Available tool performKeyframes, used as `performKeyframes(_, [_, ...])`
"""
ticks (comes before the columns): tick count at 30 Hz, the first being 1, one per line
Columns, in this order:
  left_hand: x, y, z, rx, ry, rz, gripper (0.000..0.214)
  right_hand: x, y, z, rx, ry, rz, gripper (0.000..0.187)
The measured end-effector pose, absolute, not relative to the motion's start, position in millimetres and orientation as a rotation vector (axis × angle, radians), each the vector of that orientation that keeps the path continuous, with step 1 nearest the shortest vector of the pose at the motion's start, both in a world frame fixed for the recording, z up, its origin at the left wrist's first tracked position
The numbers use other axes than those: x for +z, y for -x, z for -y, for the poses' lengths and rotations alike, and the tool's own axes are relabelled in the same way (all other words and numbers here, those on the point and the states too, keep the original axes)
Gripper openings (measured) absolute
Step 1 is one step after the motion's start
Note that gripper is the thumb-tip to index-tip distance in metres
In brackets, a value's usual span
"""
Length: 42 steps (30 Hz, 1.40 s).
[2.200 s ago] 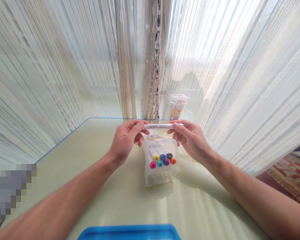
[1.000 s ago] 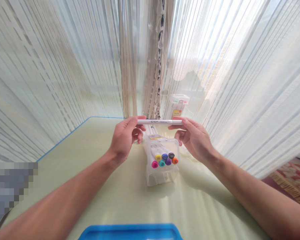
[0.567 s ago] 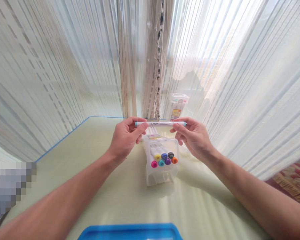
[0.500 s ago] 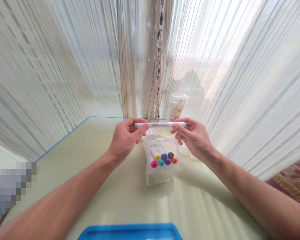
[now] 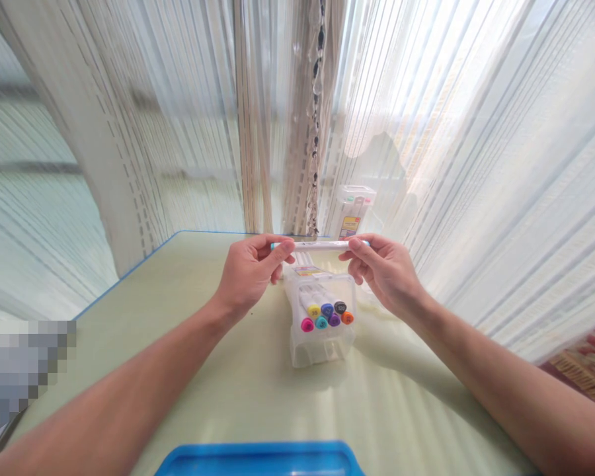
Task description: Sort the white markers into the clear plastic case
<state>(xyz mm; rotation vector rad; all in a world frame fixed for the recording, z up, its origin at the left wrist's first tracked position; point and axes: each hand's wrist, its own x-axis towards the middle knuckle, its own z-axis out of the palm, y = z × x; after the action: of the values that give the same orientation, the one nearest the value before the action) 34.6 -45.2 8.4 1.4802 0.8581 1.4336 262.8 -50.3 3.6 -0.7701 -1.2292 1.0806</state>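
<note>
White marker, held level in two hands, with cased sets and surroundings

One white marker (image 5: 322, 246), teal at both ends; held level above the surface (image 5: 168, 284), beyond the front of an open clear case (image 5: 322, 357); one end pinched between thumb and fingers of the left hand (image 5: 252, 264), the other likewise by the right hand (image 5: 383, 268); hands set apart, the barrel bridging them, its ends partly covered by fingers.

Surroundings: in the clear case, seven markers, caps facing the viewer, in yellow, blue, black, pink, turquoise, purple and orange; behind, a second clear case (image 5: 356, 197), upright, its foot hidden by the right hand; at the near edge, a blue tray (image 5: 258, 452), cut off by the frame; at the back, a striped curtain (image 5: 193, 99) and a bead strand (image 5: 317, 99); at right, a fringed textile (image 5: 580, 371).

Markings: "35" read on the yellow cap, "120" on the black; remaining cap numbers, barrel print and both yellow case labels too small or blurred to be read.
</note>
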Motion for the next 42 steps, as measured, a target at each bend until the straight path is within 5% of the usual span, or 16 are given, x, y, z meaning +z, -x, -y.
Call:
performKeyframes(14, [11.1,-35.8,45.3,1.435,-1.362,-0.779,0.039,8.1,-264.2,52.3,1.14,0.762,1.168,0.036])
performKeyframes(42, [11.3,-35.9,48.0,1.417,-1.465,-0.882,0.03,4.9,-264.8,51.2,1.098,0.797,1.256,0.024])
